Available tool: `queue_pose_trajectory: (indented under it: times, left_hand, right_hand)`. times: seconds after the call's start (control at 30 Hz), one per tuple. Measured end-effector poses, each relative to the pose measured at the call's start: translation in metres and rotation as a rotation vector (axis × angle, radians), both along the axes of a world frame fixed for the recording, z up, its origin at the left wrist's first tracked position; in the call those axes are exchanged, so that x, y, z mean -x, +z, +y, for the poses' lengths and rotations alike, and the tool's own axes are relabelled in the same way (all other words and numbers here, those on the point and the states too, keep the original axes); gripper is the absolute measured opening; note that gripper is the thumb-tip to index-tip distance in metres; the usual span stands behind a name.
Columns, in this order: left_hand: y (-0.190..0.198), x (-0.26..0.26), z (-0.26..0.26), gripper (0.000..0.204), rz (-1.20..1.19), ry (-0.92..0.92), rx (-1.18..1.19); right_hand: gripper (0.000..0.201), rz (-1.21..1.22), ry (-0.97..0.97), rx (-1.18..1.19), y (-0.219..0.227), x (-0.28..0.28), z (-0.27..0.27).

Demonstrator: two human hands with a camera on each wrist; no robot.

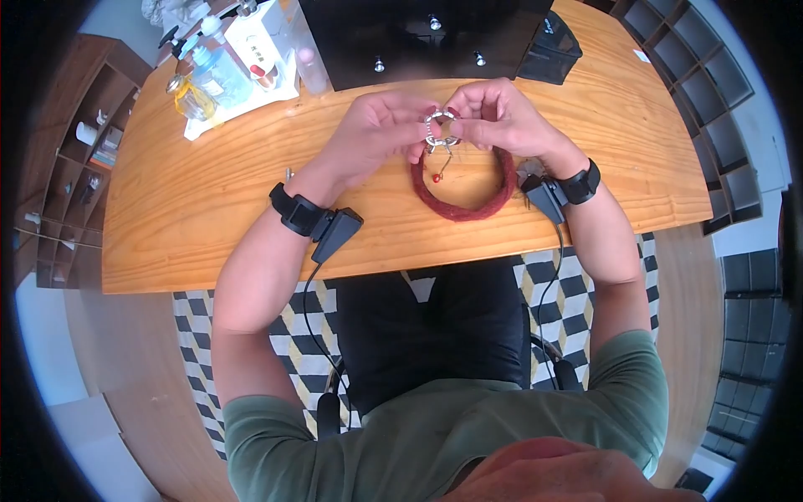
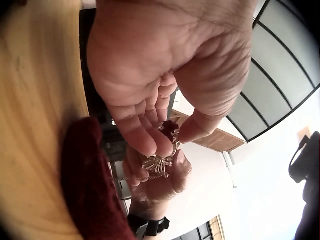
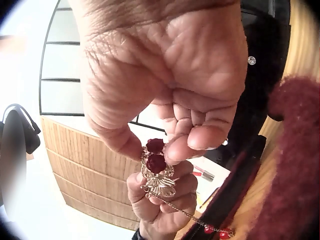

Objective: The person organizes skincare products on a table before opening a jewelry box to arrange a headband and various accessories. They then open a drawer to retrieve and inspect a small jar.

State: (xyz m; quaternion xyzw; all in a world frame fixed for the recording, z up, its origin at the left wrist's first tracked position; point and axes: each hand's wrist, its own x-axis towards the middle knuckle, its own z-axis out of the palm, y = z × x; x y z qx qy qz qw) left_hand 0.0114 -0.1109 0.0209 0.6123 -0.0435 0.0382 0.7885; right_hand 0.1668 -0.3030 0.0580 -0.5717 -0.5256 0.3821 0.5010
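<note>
Both hands hold a small ring-shaped ornament (image 1: 429, 128) above the table. It bears two dark red flowers (image 3: 155, 163), gold-coloured metalwork shaped like wings or leaves (image 2: 157, 165) and a thin chain (image 3: 175, 207) hanging with red beads (image 3: 225, 233). My left hand (image 1: 376, 130) pinches its left side between thumb and fingers. On the opposite side, my right hand (image 1: 499, 117) pinches it the same way, thumb and fingertips at the flowers. A fuzzy dark red hoop (image 1: 462, 212) lies on the table just beneath, partly covered by the hands in the head view.
A black drawer cabinet (image 1: 418, 46) stands at the table's back, with a black mesh case (image 1: 550, 52) to its right. Several bottles (image 1: 216, 74) stand on a white tray (image 1: 201, 128) at the back left. A small grey object (image 1: 530, 170) lies by the right wrist.
</note>
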Motion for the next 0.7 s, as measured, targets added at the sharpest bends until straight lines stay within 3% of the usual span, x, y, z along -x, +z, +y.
queue_pose_trajectory:
  times: [0.3,0.53,0.63,0.7]
  left_hand:
    - [0.0,0.0,0.005,0.031,-0.015,-0.085,0.15]
    - [0.005,0.002,-0.001,0.03,0.04,-0.008,0.041]
    - [0.005,0.002,0.001,0.023,0.085,0.08,-0.019]
    - [0.002,0.0,0.003,0.018,0.092,0.139,-0.127]
  right_hand:
    - [0.019,-0.044,-0.073,-0.014,-0.004,0.003,0.002]
    - [0.015,-0.081,-0.166,0.13,0.001,0.0,0.002]
    - [0.014,-0.146,-0.207,0.121,0.0,-0.003,0.003]
    - [0.014,-0.437,-0.251,0.158,0.002,-0.005,0.002]
